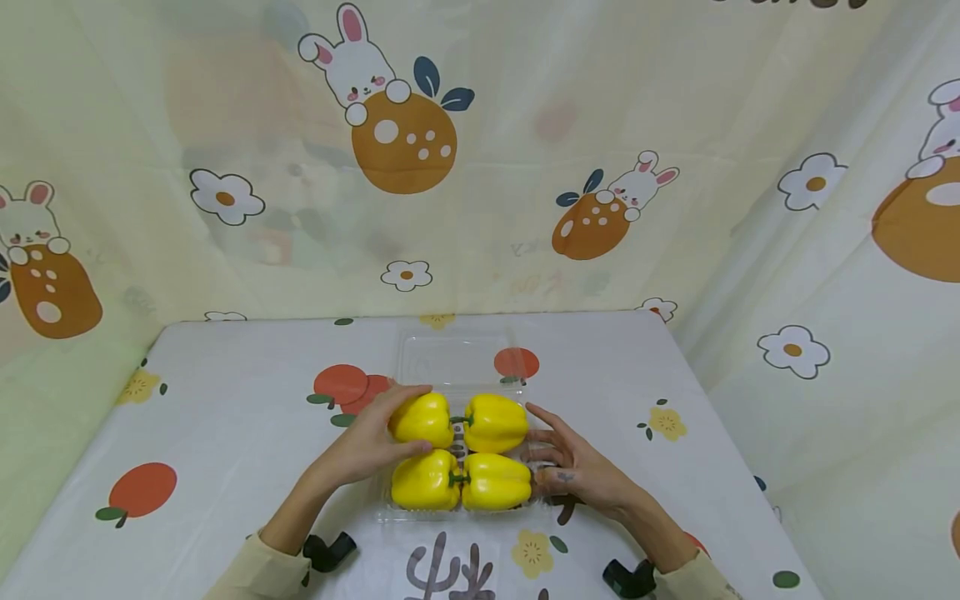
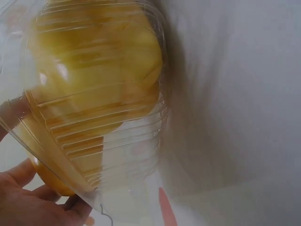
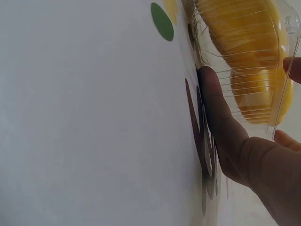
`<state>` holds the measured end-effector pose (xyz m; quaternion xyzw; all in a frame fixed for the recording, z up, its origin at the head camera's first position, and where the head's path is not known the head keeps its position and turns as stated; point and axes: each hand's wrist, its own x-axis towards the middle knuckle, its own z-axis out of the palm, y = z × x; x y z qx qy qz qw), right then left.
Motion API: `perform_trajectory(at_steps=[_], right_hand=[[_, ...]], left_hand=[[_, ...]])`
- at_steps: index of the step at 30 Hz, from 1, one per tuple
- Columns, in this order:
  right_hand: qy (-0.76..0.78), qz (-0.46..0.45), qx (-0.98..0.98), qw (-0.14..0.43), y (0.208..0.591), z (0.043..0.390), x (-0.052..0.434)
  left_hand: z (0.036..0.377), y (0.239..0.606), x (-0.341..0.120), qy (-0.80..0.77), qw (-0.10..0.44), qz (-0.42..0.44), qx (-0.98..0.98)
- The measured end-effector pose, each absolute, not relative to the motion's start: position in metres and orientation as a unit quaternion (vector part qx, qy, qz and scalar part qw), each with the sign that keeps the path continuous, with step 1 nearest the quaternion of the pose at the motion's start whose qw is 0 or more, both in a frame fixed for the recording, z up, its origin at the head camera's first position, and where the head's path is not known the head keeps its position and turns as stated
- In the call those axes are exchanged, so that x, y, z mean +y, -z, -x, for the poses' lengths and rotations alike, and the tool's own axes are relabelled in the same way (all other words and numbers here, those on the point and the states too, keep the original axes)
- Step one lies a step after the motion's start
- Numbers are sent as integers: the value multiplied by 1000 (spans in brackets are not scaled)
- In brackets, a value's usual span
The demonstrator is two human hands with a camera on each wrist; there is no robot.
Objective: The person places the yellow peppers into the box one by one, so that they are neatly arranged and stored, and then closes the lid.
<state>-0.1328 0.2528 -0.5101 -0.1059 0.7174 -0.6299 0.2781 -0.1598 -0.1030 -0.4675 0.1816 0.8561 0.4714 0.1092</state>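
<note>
Yellow bell peppers sit in a clear plastic clamshell container (image 1: 384,515), in two rows of two, stems facing inward. My left hand (image 1: 386,433) reaches over the container's left side and grips the far-left bell pepper (image 1: 422,418), fingers behind it and thumb at its near side. In the left wrist view, the hand (image 2: 42,202) shows partly through the ribbed plastic. At the other side, my right hand (image 1: 577,467) rests with extended fingers against the container wall, beside the far-right bell pepper (image 1: 497,423). One digit lies low along the ribbed wall in the right wrist view.
The container's clear lid (image 1: 457,358) lies folded back on the far side. A white patterned tablecloth (image 1: 247,417) covers the table, and a printed curtain (image 1: 495,242) hangs behind it. Black devices (image 1: 330,552) are worn at both wrists.
</note>
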Motion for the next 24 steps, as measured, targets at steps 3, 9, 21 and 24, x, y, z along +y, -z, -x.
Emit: perform_trajectory(at_steps=[3,9,21,24], right_hand=[[630,105,717,279,510,133,253],[632,101,714,284,510,133,252],[631,104,715,283,509,133,253],[634,109,712,282,509,132,254]], left_hand=[[160,469,-103,-463,106,-185,860],[160,470,-102,-448,100,-191,868],[159,470,-101,-421,88,-204,880],[159,470,-101,-416,87,-206,881]])
